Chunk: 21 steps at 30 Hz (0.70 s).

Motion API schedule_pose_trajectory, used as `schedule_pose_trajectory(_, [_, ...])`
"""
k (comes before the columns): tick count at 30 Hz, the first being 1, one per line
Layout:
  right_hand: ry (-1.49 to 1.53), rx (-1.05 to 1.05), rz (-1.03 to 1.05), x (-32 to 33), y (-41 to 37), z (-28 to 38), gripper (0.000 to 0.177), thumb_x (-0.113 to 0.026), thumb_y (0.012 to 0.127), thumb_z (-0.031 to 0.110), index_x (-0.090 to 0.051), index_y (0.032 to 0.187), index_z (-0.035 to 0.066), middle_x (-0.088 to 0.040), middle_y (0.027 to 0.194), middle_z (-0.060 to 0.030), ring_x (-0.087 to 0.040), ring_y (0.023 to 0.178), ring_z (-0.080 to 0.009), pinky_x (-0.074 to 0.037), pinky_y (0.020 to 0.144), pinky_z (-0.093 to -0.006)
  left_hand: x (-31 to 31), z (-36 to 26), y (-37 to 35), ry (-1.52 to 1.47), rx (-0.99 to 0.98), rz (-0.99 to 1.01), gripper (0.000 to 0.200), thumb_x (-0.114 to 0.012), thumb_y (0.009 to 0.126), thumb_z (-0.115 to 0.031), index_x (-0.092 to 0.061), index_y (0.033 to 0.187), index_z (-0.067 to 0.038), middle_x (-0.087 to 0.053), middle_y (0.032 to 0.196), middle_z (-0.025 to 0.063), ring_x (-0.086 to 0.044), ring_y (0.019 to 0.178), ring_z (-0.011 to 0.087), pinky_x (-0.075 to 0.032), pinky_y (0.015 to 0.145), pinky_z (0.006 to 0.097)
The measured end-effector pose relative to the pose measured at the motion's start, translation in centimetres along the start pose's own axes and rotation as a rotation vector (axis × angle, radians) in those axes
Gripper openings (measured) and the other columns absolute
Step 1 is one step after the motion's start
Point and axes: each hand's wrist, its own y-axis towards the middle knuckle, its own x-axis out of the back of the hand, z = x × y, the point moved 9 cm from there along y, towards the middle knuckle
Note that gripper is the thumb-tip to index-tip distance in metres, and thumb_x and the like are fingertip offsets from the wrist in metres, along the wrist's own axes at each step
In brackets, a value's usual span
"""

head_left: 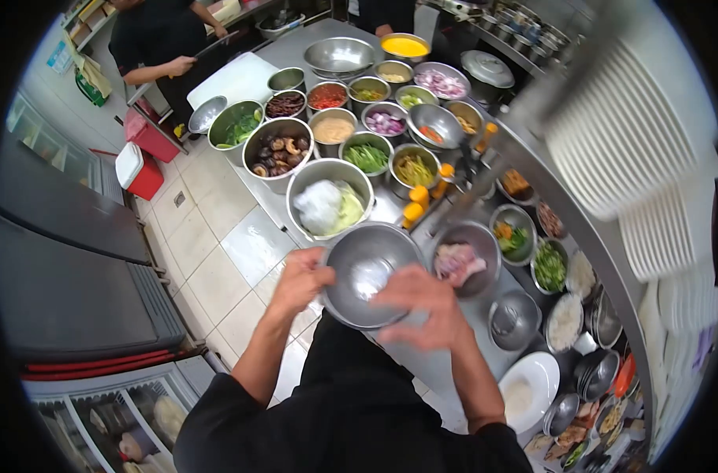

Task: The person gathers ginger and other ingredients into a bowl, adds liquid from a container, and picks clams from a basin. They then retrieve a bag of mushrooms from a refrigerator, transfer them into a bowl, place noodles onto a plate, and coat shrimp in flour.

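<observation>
My left hand (301, 280) grips the left rim of a round steel bowl (364, 260) held tilted at the near edge of a steel counter (390, 209). My right hand (422, 309) lies over the bowl's lower right side, fingers spread on its rim and inner wall. A pale wet patch shows on the bowl's bottom; I cannot tell whether the right hand grips the rim. Just beyond stands a bowl of pale cabbage-like greens (327, 206). A bowl of raw pink meat (461, 262) sits to the right.
Several steel bowls of vegetables, mushrooms (277, 151) and chillies crowd the counter. Orange-capped bottles (415, 203) stand mid-counter. White plates (619, 134) are stacked on the right shelf. Another person in black (158, 47) works at a white cutting board (236, 79) far left. Red-and-white cooler (138, 169) on the tiled floor.
</observation>
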Motion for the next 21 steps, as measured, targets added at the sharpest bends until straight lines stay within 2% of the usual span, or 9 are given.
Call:
schedule_pose_trajectory(2, [-0.138,-0.112,-0.116,0.4,7.0,-7.0,0.024,-0.071,0.069,0.011,-0.067,0.093,0.006,-0.065,0.095,-0.0088,-0.059,0.085,-0.0244,-0.047,0.072,-0.0333,7.2,-0.6,1.8,-0.076,-0.009,-0.151,0.021,-0.054,0.060,0.002,-0.064,0.078,0.003,-0.060,0.066,0.0023,-0.051,0.053,0.0074,-0.038,0.048,0.0204])
schedule_pose_trajectory(3, [-0.207,-0.096,-0.172,0.7,10.7,-10.4,0.026,-0.071,0.068,0.012,-0.067,0.093,0.005,-0.065,0.093,-0.0111,-0.060,0.088,-0.0263,-0.046,0.080,-0.0345,10.8,-0.9,2.4,-0.079,0.012,-0.221,0.023,-0.053,0.057,0.003,-0.063,0.078,0.004,-0.061,0.068,0.0040,-0.052,0.055,0.0087,-0.040,0.050,0.0210])
schedule_pose_trajectory(4, [-0.368,-0.089,-0.186,0.8,14.4,-13.5,0.024,-0.068,0.070,0.011,-0.067,0.093,0.005,-0.064,0.091,-0.0116,-0.059,0.085,-0.0284,-0.046,0.077,-0.0361,13.3,-2.1,2.8,-0.159,-0.018,-0.293,0.024,-0.051,0.056,0.004,-0.062,0.077,0.005,-0.062,0.068,0.0054,-0.053,0.055,0.0096,-0.041,0.051,0.0209])
schedule_pose_trajectory(7, [-0.549,-0.156,0.011,-2.1,22.9,-24.3,0.021,-0.063,0.069,0.007,-0.067,0.090,0.005,-0.063,0.088,-0.0150,-0.059,0.087,-0.0323,-0.048,0.071,-0.0407,21.1,-3.1,4.2,-0.180,-0.073,-0.442,0.020,-0.049,0.056,0.007,-0.059,0.074,0.006,-0.060,0.066,0.0064,-0.051,0.052,0.0102,-0.041,0.051,0.0210])
schedule_pose_trajectory(9, [-0.628,-0.185,0.102,-4.1,25.4,-29.4,0.020,-0.062,0.069,0.006,-0.067,0.088,0.005,-0.063,0.088,-0.0160,-0.059,0.087,-0.0333,-0.048,0.071,-0.0417,23.4,-4.1,5.1,-0.179,-0.074,-0.470,0.019,-0.049,0.056,0.008,-0.058,0.073,0.007,-0.059,0.066,0.0065,-0.050,0.052,0.0102,-0.041,0.051,0.0209])
schedule_pose_trajectory(11, [-0.878,-0.236,0.327,-6.7,26.3,-33.7,0.016,-0.060,0.068,0.007,-0.068,0.083,0.005,-0.062,0.088,-0.0190,-0.060,0.084,-0.0347,-0.048,0.071,-0.0439,25.4,-4.5,5.5,-0.214,-0.068,-0.568,0.015,-0.048,0.058,0.009,-0.057,0.070,0.006,-0.059,0.064,0.0066,-0.049,0.051,0.0098,-0.039,0.049,0.0207])
schedule_pose_trajectory(14, [-0.917,-0.394,0.430,-7.2,26.2,-35.9,0.012,-0.059,0.068,0.009,-0.067,0.077,0.005,-0.061,0.082,-0.0217,-0.061,0.080,-0.0357,-0.049,0.071,-0.0445,27.6,-3.5,6.5,-0.242,-0.050,-0.570,0.012,-0.048,0.058,0.009,-0.055,0.067,0.004,-0.058,0.063,0.0059,-0.047,0.050,0.0094,-0.039,0.049,0.0208])
schedule_pose_trajectory(15, [-0.850,-0.396,0.415,-7.0,26.1,-35.5,0.012,-0.060,0.069,0.010,-0.066,0.076,0.004,-0.061,0.078,-0.0228,-0.061,0.076,-0.0372,-0.049,0.071,-0.0454,28.0,-3.1,6.9,-0.253,-0.040,-0.563,0.012,-0.048,0.058,0.009,-0.055,0.067,0.004,-0.058,0.063,0.0059,-0.047,0.050,0.0094,-0.039,0.049,0.0208])
schedule_pose_trajectory(21, [-0.667,-0.512,0.296,-5.6,25.6,-34.9,0.013,-0.061,0.072,0.013,-0.066,0.078,0.002,-0.061,0.078,-0.0232,-0.060,0.077,-0.0391,-0.048,0.071,-0.0445,29.3,-2.2,9.9,-0.299,-0.014,-0.539,0.009,-0.049,0.059,0.008,-0.053,0.065,0.002,-0.057,0.062,0.0050,-0.046,0.050,0.0086,-0.039,0.049,0.0205])
